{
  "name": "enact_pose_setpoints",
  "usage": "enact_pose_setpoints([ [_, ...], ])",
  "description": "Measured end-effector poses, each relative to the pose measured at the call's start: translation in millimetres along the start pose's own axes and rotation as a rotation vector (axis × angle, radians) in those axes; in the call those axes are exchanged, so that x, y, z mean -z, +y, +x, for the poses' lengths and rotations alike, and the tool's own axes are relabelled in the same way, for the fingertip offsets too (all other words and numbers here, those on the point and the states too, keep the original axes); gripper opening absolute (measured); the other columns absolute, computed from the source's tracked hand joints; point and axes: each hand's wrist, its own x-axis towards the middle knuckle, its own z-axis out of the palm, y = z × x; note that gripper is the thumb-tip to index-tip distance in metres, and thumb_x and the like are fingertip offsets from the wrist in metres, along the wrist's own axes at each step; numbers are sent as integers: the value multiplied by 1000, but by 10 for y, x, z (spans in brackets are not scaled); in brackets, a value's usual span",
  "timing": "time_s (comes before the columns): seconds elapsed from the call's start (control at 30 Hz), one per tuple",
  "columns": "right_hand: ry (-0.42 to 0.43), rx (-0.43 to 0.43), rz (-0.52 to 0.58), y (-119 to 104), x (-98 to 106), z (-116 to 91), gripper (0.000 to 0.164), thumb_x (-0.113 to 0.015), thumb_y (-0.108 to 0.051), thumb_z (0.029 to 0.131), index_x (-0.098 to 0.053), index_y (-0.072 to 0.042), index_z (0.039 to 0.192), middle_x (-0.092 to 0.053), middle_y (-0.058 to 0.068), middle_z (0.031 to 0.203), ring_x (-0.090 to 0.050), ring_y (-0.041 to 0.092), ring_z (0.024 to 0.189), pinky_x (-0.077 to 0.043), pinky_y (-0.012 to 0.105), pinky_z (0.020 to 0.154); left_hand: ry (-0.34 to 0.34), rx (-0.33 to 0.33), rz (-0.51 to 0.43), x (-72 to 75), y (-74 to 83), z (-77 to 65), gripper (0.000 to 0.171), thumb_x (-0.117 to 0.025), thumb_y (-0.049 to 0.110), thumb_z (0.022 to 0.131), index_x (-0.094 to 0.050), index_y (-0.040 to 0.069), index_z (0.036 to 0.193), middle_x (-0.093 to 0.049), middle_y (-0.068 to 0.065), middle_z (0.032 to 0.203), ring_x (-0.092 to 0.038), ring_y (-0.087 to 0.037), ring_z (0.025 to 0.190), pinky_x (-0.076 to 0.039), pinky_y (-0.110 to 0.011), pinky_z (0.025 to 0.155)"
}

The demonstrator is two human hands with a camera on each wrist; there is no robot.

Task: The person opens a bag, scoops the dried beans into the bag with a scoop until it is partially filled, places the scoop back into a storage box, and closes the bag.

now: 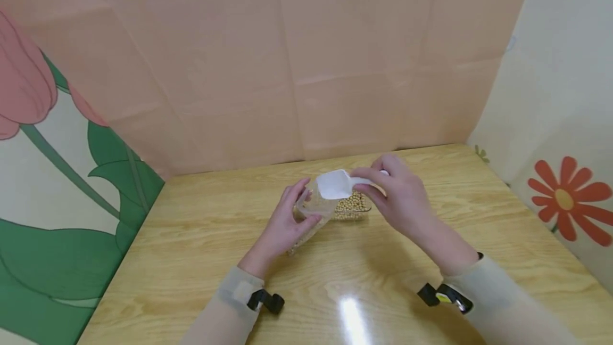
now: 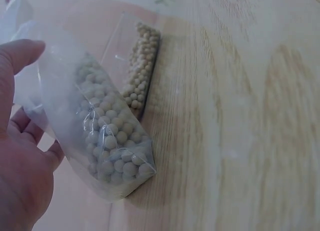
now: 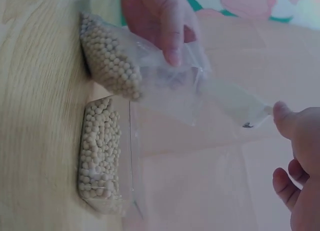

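My left hand point(image 1: 280, 225) grips the open mouth of a clear plastic bag point(image 2: 60, 91), thumb on one side and fingers on the other. Pale round soybeans point(image 2: 115, 131) fill the bag's lower part, which slants down to the table. In my right hand point(image 1: 404, 196), thumb and fingers pinch the handle of a white scoop point(image 1: 334, 184). The scoop's bowl overlaps the bag's mouth in the head view and tilts toward it in the right wrist view. Just behind the bag stands a clear rectangular container point(image 3: 131, 156), with more soybeans point(image 3: 100, 151) inside.
The wooden table point(image 1: 191, 228) runs back to a pinkish cloth point(image 1: 239, 68). A wall panel with painted tulips point(image 1: 29, 84) stands at the left, and one with a red flower point(image 1: 565, 198) at the right. Black straps with cameras point(image 1: 265, 301) sit on both wrists.
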Motion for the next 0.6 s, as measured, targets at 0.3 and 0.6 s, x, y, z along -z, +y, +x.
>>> enact_pose_setpoints([
  [0.3, -6, -369, 163, 199, 89, -116, 20, -84, -3, 97, -84, -7, 117, -59, 6, 94, -51, 20, 82, -42, 23, 68, 3, 1, -22, 7, -12, 4, 88, -81, 13, 103, -30, 25, 174, -49, -20, 154, -50, -27, 147, -43, -55, 122],
  [0.6, -253, -464, 48, 503, 8, -262, 19, -82, -19, 103, -84, -9, 119, -58, 6, 90, -48, 25, 79, -41, 38, 65, 9, -26, -22, 19, -27, 13, 94, -81, 12, 103, -24, 25, 176, -52, -9, 146, -53, -38, 142, -38, -57, 125],
])
